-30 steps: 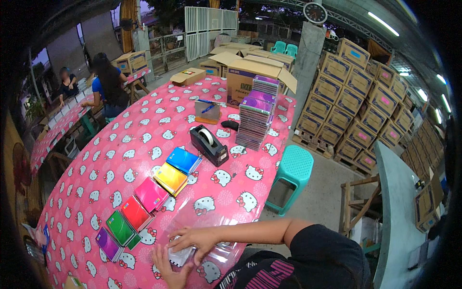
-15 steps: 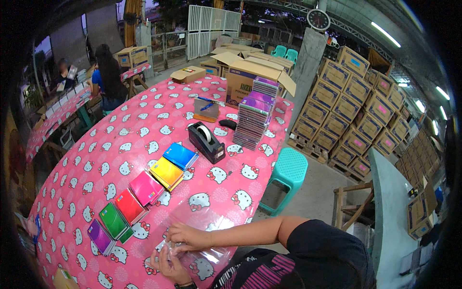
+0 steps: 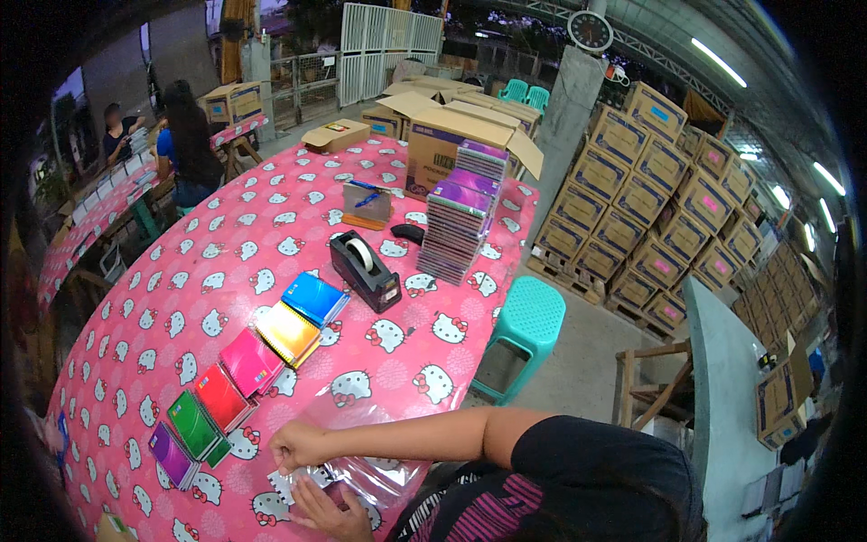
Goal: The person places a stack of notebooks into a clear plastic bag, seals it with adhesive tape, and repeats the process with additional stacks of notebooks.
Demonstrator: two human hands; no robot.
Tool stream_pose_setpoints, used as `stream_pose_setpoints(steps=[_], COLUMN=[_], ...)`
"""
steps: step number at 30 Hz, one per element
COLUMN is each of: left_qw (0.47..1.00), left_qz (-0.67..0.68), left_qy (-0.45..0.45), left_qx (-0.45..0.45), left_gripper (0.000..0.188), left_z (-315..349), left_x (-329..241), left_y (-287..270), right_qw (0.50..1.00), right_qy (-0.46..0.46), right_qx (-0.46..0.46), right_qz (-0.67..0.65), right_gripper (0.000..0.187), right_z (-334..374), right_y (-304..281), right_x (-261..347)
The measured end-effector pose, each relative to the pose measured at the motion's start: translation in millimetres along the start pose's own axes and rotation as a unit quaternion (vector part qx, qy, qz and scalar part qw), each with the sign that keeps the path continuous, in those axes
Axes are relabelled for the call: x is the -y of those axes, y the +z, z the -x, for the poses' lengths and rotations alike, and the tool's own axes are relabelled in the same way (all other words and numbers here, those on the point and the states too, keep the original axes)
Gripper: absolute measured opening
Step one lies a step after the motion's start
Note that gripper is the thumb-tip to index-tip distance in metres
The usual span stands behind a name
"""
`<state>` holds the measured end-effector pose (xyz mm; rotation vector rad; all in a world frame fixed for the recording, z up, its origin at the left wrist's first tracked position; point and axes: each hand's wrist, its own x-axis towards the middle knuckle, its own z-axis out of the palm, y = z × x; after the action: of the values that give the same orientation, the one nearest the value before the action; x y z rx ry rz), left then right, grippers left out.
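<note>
A thin, crinkled clear plastic bag (image 3: 357,452) lies at the near edge of the pink cartoon-cat-patterned bench (image 3: 226,262); it is judged light, limp and slippery, best pinched at its open edge. The right hand (image 3: 296,444) is closed on its edge, while the left hand (image 3: 330,510) lies under it, fingers seemingly spread. Beyond stand a row of small coloured spiral notebooks (image 3: 244,361), a black tape dispenser (image 3: 365,269) and a tall stack of notebooks (image 3: 461,217), none obstructing.
</note>
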<state>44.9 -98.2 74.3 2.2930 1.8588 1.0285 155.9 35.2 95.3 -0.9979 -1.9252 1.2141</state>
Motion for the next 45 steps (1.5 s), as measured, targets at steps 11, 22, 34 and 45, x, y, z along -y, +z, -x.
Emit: stream_pose_setpoints(steps=[11,22,34,45], left_qw=[0.996,0.998,0.999,0.992], left_qz=[-0.085,-0.035,-0.020,-0.018], left_qy=[-0.005,-0.037,-0.039,-0.099], left_qx=[-0.010,0.024,0.027,0.070], left_gripper=[0.061,0.064,0.071,0.074], left_z=[-11,-19,-12,-9], left_x=[-14,-20,-12,-12], left_y=[-6,-10,-7,-19], right_qw=[0.871,0.808,0.781,0.909], right_qy=[0.160,0.310,0.269,-0.075], right_qx=[-0.429,-0.420,-0.238,0.377], right_qz=[0.178,0.275,-0.511,0.161], right_gripper=[0.022,0.040,0.007,0.038], right_z=[121,83,102,-45], right_y=[-203,-324,-254,-54], right_x=[-91,-156,-174,59])
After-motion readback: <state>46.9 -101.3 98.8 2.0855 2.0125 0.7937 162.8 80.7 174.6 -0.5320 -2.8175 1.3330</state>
